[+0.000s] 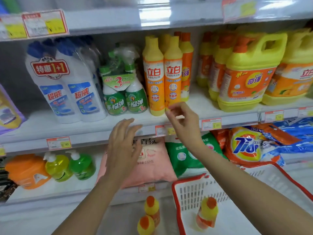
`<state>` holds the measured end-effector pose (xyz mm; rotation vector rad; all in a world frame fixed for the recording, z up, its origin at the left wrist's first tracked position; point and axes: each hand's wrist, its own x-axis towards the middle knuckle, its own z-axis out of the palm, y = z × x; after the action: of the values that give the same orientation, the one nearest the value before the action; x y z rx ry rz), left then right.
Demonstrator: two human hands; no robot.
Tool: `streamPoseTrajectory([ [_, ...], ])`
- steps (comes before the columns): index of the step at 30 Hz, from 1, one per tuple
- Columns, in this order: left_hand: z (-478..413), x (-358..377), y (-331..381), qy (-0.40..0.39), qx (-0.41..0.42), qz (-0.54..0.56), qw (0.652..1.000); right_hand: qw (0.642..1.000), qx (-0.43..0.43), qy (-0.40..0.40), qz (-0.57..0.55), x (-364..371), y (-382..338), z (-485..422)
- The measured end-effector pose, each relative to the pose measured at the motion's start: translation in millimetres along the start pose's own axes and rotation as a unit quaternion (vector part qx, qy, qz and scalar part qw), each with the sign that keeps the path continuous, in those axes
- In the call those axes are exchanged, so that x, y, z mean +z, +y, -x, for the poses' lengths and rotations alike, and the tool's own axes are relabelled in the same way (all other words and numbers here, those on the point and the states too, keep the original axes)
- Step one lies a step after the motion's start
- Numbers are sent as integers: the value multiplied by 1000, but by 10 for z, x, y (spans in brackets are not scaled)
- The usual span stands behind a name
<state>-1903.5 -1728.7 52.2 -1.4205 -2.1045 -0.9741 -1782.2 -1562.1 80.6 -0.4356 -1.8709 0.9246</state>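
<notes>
Tall yellow-and-orange dish soap bottles (pixel 172 73) stand in a group on the middle shelf (pixel 71 131). My right hand (pixel 183 121) is raised just below and in front of the front right bottle, fingers loosely bent, holding nothing. My left hand (pixel 123 141) hovers at the shelf's front edge with straight fingers, empty. A white basket with a red rim (pixel 176 197) sits at the lower right. One small yellow bottle with an orange cap (pixel 207 212) stands inside it. Two similar small bottles (pixel 150 214) stand just left of the basket.
White toilet cleaner twin pack (pixel 67 87) and green spray pack (pixel 125 89) stand left of the soap. Large yellow jugs (pixel 250 73) are to the right. The lower shelf holds a pink bag (pixel 152 160), a green bag (pixel 183 158), Tide bags (pixel 245 146) and pump bottles (pixel 69 165).
</notes>
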Motion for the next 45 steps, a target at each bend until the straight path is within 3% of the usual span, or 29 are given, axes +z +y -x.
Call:
streamPoseTrajectory([
  [2, -317, 29, 105, -28, 18, -12, 999, 995, -32, 94, 11, -128, -80, -435],
  [5, -600, 163, 182, -97, 34, -18, 994, 986, 25, 162, 23, -267, -21, -979],
  [9, -755, 386, 241, -124, 70, -26, 989, 985, 131, 109, 24, -320, 140, -1513],
  [13, -802, 529, 282, -124, 78, -41, 988, 984, 175, 31, -1, -309, 256, -1794],
  [17, -784, 583, 291, -132, 63, -71, 987, 984, 167, 31, 51, -340, 344, -1834],
  [23, -766, 595, 355, -131, 43, -58, 989, 983, 108, 143, 48, -528, 294, -1398],
  [31, -626, 564, 683, -54, -35, 114, 991, 972, 57, 217, -64, -949, 104, -566],
  [33, -573, 541, 827, -56, -94, 234, 966, 967, 58, 230, -88, -1093, 42, -409],
  [36, -514, 537, 1073, -111, -213, 365, 900, 959, 85, 214, -162, -1289, -53, -275],
  [37, -511, 545, 1145, -138, -258, 411, 863, 956, 97, 198, -193, -1346, -75, -253],
  [40, -476, 561, 1319, -202, -391, 577, 688, 948, 131, 144, -252, -1436, -93, -124],
  [41, -435, 557, 1358, -200, -411, 609, 648, 948, 145, 123, -255, -1439, -78, -60],
  [43, -329, 586, 1391, -169, -433, 645, 607, 947, 180, 74, -254, -1452, -36, 59],
  [45, -197, 618, 1359, -119, -433, 671, 590, 940, 221, 43, -255, -1515, -14, 141],
])
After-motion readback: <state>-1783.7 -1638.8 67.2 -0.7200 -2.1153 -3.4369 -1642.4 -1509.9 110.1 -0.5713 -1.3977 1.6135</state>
